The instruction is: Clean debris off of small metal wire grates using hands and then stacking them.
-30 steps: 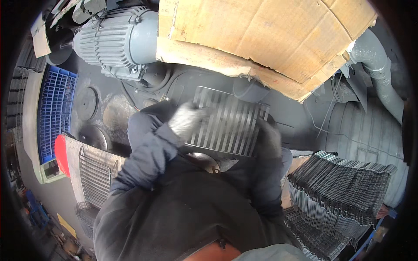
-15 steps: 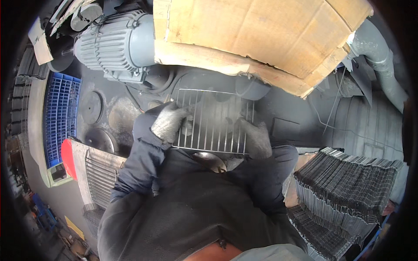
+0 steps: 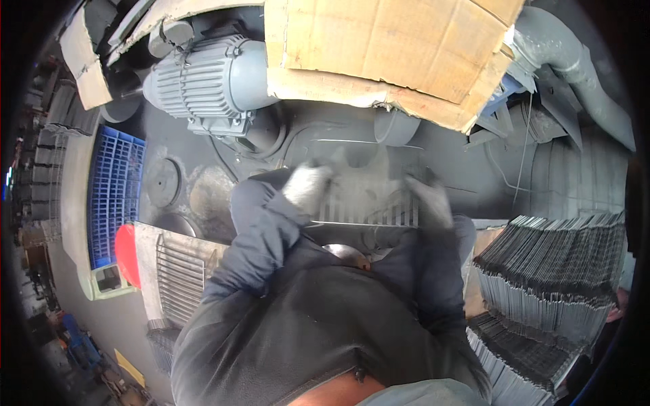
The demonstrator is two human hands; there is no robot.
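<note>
A wire rack point(image 3: 369, 220) of parallel metal bars spans the space between my two gloved hands, smeared by motion. Its left side is gripped by my left hand point(image 3: 308, 189), in a grey work glove with closed fingers. My right hand point(image 3: 432, 201), gloved the same way and blurred, holds the rack's right side. Just beyond the rack's far edge, a rounded grey wheel-like part point(image 3: 396, 126) shows under the cardboard cover point(image 3: 379, 47).
A grey electric motor point(image 3: 200, 84) stands at the far left. Tall stacks of wire racks point(image 3: 552, 260) rise at my right. More racks point(image 3: 180, 274) lean on a board at left, near a blue plastic crate point(image 3: 116, 196). A grey duct point(image 3: 575, 61) curves at far right.
The view has shifted, so the surroundings appear farther right. Both hands still hold the rack, which is now more blurred, its bars smeared.
</note>
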